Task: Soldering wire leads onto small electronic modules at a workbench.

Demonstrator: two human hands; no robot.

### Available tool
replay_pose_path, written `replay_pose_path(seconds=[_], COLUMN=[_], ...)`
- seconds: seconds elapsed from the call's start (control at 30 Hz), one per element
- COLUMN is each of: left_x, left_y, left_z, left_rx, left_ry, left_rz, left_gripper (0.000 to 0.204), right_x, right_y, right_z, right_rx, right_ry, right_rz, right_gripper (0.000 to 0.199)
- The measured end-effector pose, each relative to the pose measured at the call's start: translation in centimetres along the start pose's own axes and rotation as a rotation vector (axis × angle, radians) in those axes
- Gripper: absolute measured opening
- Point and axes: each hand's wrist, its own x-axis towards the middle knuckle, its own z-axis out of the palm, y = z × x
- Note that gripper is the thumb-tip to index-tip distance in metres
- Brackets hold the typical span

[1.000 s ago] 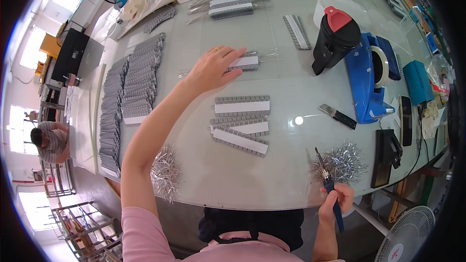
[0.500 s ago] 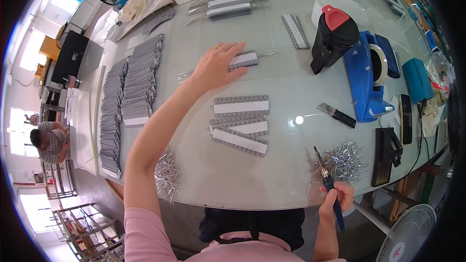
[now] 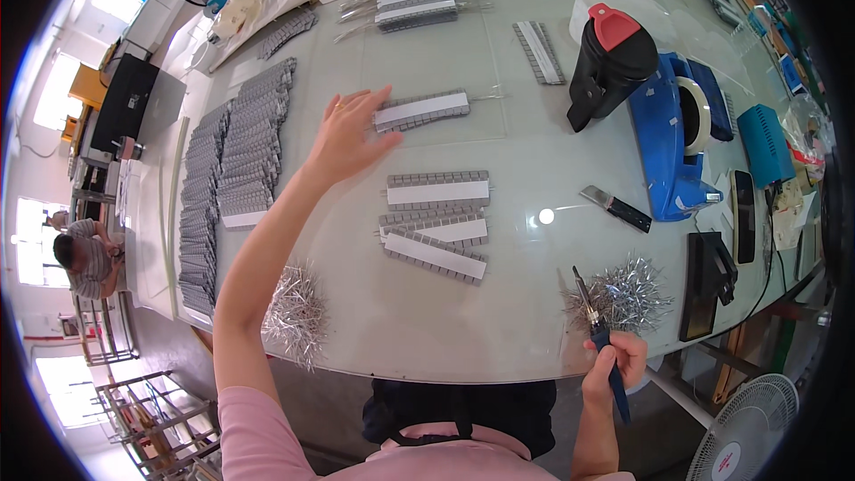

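Note:
My left hand point(image 3: 346, 140) is open, its thumb and fingers spread around the left end of a grey segmented strip with a white band point(image 3: 423, 110). Whether it touches the strip I cannot tell. Thin wires stick out at the strip's right end. My right hand point(image 3: 617, 363) grips a soldering iron point(image 3: 600, 336) by its dark blue handle, tip pointing up and away from me. Beside the iron's tip lies a heap of short silvery wires point(image 3: 634, 292). Between my hands, nearer to me, are several similar strips point(image 3: 436, 254), partly overlapping.
Long stacks of grey strips point(image 3: 254, 138) lie at the left, with more wired strips point(image 3: 416, 0) at the back. Another silvery wire heap point(image 3: 297, 312) sits by my left forearm. On the right stand a black bottle point(image 3: 613, 67), a blue tape dispenser point(image 3: 663, 151) and a utility knife point(image 3: 616, 208).
My left hand has slid left along the strip to its left end, uncovering most of the white band. My right hand still holds the soldering iron in about the same place.

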Motion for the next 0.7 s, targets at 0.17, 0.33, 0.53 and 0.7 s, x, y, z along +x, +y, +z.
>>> replay_pose_path(seconds=[0.17,0.33,0.53,0.7], left_x=[-0.1,0.6,2.7,4.0], left_y=[-0.7,-1.3,1.2,2.3], left_z=[-0.5,-0.9,1.2,1.8], left_rx=[-0.013,-0.028,-0.031,-0.083], left_ry=[-0.032,-0.097,0.067,-0.098], left_rz=[0.009,0.063,0.226,0.127], left_gripper=[0.058,0.061,0.054,0.051], right_x=[-0.1,-0.1,0.0,0.0], right_y=[0.1,0.2,-0.2,-0.1], right_z=[-0.1,0.0,0.0,0.2], right_rx=[-0.002,-0.008,-0.034,-0.042], right_ry=[0.007,0.021,-0.009,-0.005], right_rz=[0.0,0.006,-0.004,0.002], right_gripper=[0.023,0.021,0.019,0.018])
